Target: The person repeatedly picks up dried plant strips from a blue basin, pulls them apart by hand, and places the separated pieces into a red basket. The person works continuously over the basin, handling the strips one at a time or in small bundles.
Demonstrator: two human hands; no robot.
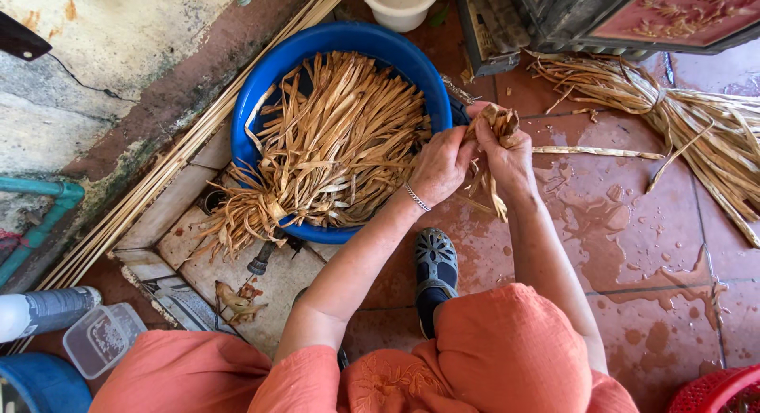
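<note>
clearly both hands, left (438, 166) and right (507, 156), pinch a small bunch of wet strips (492, 136): light, limp, probably slippery, best gripped near the folded top.

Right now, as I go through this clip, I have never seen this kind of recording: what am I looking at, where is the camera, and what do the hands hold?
There is no machine here. The one picture comes from a camera worn on a person's head, looking straight down at their own arms, orange clothing and a dark sandal.

The left hand, with a thin bracelet at the wrist, and the right hand are closed together on a small bunch of dried straw-coloured leaf strips.

Beside them stands a blue basin filled with a larger tied bundle of the same strips. Another bundle lies on the wet red tiled floor. A white bucket stands beyond the basin, and a clear plastic box sits at lower left.
</note>
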